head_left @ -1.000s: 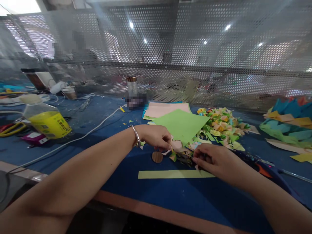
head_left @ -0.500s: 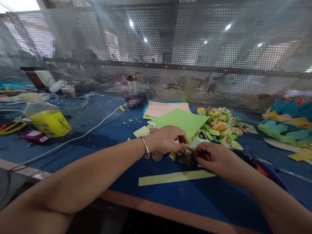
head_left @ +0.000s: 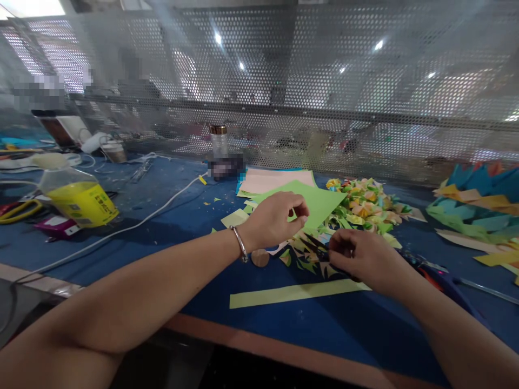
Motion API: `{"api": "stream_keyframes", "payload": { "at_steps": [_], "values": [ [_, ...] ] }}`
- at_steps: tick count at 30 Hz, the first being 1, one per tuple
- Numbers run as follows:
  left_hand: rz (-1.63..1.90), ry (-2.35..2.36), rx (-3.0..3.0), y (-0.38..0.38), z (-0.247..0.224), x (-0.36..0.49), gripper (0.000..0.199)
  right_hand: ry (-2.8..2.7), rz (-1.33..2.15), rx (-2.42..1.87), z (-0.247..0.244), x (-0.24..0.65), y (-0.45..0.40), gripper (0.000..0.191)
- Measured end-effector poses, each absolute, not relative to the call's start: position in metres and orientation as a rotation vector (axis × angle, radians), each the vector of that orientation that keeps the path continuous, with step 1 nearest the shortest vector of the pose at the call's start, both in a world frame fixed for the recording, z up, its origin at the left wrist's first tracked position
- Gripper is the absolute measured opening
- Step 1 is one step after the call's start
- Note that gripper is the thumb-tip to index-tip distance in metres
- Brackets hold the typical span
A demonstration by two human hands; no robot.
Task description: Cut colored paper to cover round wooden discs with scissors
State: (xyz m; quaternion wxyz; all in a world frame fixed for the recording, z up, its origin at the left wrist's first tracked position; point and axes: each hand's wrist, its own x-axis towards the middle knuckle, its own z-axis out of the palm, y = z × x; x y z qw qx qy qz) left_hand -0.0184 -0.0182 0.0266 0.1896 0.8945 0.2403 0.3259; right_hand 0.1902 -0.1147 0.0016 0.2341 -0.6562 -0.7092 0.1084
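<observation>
Dark scissors (head_left: 317,245) are gripped in my right hand (head_left: 360,256), their blades slightly apart and pointing left towards my other hand. My left hand (head_left: 279,216), with a silver bangle (head_left: 240,243) at the wrist, hovers over a green paper sheet (head_left: 316,197). Its thumb and index finger are curled into a pinch; whatever may be between them is too small to make out. Below the blades lie paper scraps (head_left: 308,259), and a round brownish disc (head_left: 260,257) is near my left wrist. A pale yellow paper strip (head_left: 292,294) lies in front.
A heap of folded paper pieces (head_left: 367,202) stands behind my right hand. Layered paper work (head_left: 478,208) and a blue tool (head_left: 450,286) lie right. Leftward are a yellow-labelled bottle (head_left: 81,200), yellow-handled scissors (head_left: 22,212) and a white cable (head_left: 150,216). Perforated metal screen (head_left: 267,70) borders the back.
The scissors have come up from the scraps in my right hand, and their blades now show. My left hand has risen slightly, away from the scraps.
</observation>
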Motion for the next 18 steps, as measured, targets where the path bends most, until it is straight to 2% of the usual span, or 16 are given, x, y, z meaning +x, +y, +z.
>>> {"api": "stream_keyframes", "payload": {
  "at_steps": [5,10,18],
  "values": [
    [0.955,0.735,2.058,-0.015,0.028,-0.016,0.010,-1.650,0.244,-1.654,0.006,0.193,-0.116,0.016],
    [0.666,0.641,1.440,-0.028,0.024,-0.003,0.030,-1.546,0.136,-1.527,0.009,0.185,-0.117,0.015],
    [0.723,0.482,1.348,-0.039,0.018,0.003,0.031,-1.565,0.414,-1.430,0.003,0.179,-0.112,0.019]
  ]
}}
